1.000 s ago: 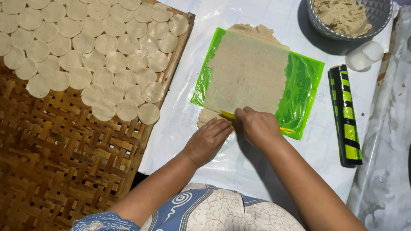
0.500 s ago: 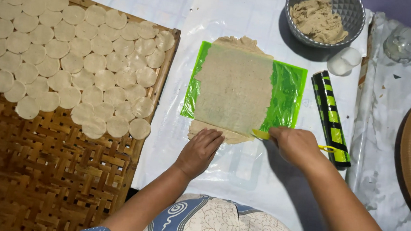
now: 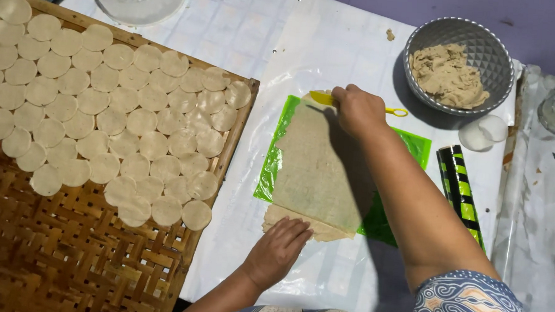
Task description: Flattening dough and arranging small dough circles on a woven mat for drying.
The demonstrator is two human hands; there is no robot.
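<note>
Because the rolled dough sheet [image 3: 318,171] is thin and overhangs the near edge of its green plastic mat [image 3: 270,168], a hard drag of the yellow plastic cutter [image 3: 323,99] could, I judge, tear or bunch it. The right hand [image 3: 359,111] has its grip closed around that cutter at the sheet's far edge. The left hand [image 3: 280,246] lies flat and open on the sheet's near edge, holding nothing, only pressing down; if that pressure slips, the mat may slide on the clear plastic covering the desk [image 3: 334,45].

The right forearm hides much of the sheet's right side and the mat there, so how the edge runs under it cannot be told. The cutter's working edge is hidden under the fingers. To the left, the woven bamboo tray [image 3: 63,265] carries rows of cut dough rounds [image 3: 127,119]; its left side is cut off by the frame. The grey bowl of dough scraps [image 3: 459,65] stands well beyond the sheet, and a black-and-green striped roller [image 3: 459,188] lies just right of the mat.
</note>
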